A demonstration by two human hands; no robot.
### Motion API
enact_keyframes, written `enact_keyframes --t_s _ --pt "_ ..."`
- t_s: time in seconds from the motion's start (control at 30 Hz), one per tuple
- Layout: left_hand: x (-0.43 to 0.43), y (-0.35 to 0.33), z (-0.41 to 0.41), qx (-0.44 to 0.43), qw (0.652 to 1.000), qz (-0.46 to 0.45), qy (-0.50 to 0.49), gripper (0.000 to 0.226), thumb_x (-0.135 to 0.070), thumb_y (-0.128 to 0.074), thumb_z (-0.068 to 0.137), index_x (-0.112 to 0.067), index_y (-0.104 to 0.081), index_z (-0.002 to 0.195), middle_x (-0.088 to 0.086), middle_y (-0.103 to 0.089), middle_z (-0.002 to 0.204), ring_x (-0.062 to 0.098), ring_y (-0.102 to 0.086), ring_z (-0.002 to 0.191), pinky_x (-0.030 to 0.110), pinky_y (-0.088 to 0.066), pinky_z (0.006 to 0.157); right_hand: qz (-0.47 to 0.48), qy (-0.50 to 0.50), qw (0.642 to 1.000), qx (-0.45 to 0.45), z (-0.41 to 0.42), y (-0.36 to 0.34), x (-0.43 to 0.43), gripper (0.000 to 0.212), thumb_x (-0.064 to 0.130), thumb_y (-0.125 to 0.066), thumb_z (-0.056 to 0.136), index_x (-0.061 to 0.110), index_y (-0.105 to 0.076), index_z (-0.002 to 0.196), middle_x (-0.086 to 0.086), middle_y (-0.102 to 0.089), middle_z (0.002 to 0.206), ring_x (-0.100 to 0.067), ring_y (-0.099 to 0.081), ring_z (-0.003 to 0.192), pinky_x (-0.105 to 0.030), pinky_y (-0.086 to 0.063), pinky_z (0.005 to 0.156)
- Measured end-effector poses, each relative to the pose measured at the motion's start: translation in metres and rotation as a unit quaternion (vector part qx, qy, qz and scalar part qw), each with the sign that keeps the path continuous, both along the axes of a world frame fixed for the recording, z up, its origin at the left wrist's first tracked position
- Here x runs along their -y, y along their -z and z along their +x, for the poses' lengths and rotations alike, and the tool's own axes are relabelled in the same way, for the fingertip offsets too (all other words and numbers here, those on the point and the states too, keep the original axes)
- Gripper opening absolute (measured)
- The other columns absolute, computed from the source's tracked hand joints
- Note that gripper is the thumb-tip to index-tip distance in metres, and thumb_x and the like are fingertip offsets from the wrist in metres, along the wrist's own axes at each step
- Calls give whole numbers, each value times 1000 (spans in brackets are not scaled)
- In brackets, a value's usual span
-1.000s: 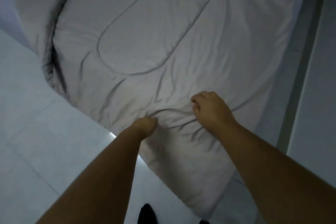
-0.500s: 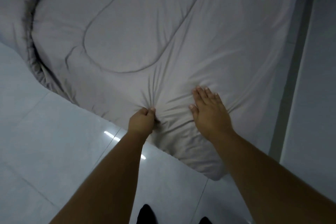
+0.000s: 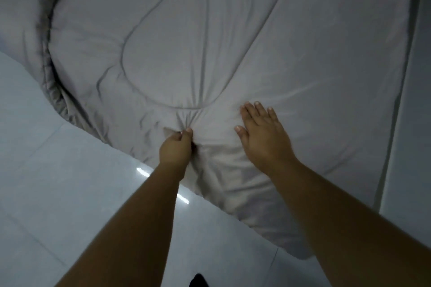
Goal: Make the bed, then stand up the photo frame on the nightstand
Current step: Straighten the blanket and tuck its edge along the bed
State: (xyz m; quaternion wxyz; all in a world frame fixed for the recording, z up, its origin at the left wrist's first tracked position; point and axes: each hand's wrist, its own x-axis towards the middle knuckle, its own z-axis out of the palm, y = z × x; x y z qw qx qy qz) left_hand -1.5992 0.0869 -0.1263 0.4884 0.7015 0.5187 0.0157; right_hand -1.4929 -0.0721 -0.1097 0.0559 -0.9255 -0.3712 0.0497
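Grey quilt (image 3: pixel 233 42), creases fanning from pinching left hand (image 3: pixel 176 147)

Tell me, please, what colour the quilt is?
Plain light grey quilt with stitched curved lines, seen in the head view.

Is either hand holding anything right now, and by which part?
The left hand pinches a fold of the quilt near its edge. The right hand lies flat and open on it, holding nothing.

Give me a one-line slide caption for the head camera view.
Left hand pinches a fold of the grey quilted comforter while the right hand presses flat beside it.
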Motion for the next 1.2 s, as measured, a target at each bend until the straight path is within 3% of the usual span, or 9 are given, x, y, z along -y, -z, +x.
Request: enact_keyframes --t_s 0.13,0.23,0.33,0.43,0.57,0.7,0.8,0.97,1.2 --pt "-17 -10 -2 8 997 -74 19 44 -45 -51 92 -15 -56 60 11 -62 68 34 -65 79 48 -52 88 -14 -23 1000 -10 0 -6 -41 66 43 -15 91 7 -41 140 -10 -43 147 -27 -34 139 -35 -5 114" --pt "-61 -15 6 11 994 -100 -39 55 -62 -49 84 -16 -60 58 12 -65 67 33 -65 76 52 -52 90 1 -36 999 -1 10 -15 -80 67 44 -15 90 7 -43 139 -9 -45 145 -26 -36 138 -34 -6 112" --pt "-121 -9 15 -31 997 -49 -59 84 -80 -31 76 -7 -71 85 23 -69 108 37 -63 106 45 -45 103 12 -63 998 2 24 -16 -121 76 48 -1 85 12 -29 146 -4 -30 154 -20 -20 144 -32 2 116" --pt "-168 -4 27 -55 998 7 -35 71 -59 -30 93 -1 -62 118 26 -61 121 38 -56 115 41 -40 105 20 -79 997 -2 43 -10 -164 80 49 5 82 14 -23 148 -1 -23 157 -18 -14 146 -33 2 117" --pt "-195 7 25 -22 999 34 -18 46 -45 -44 95 -5 -63 81 15 -66 86 35 -61 92 36 -43 80 20 -101 995 -14 66 -1 -222 72 48 -1 90 13 -22 148 -2 -22 157 -18 -13 146 -34 2 117" --pt "-210 5 19 -2 996 -57 -74 46 -41 -60 87 -17 -61 48 2 -60 51 29 -59 65 46 -51 81 5 -124 992 -30 88 -1 -267 74 49 4 87 14 -17 150 -1 -17 158 -17 -7 147 -33 5 117" --pt "-250 -3 32 -14 991 -16 -129 49 -50 -57 85 -11 -68 57 10 -68 61 31 -64 70 40 -51 80 7 -127 992 -23 106 -4 -298 81 49 7 82 13 -22 149 -2 -22 157 -17 -12 146 -34 3 117" --pt "-317 -15 43 -97 993 22 58 41 -29 -58 89 -17 -59 50 10 -66 64 30 -63 73 32 -50 76 0 -116 993 -21 127 -12 -350 84 51 9 80 13 -21 149 -2 -21 157 -17 -11 146 -34 4 117" --pt "-430 -50 85 -88 931 230 269 47 -48 -41 92 -15 -51 60 8 -71 86 28 -65 88 30 -46 68 19 -76 997 13 140 -42 -460 86 50 10 78 15 -25 148 0 -24 157 -17 -14 146 -36 2 118"
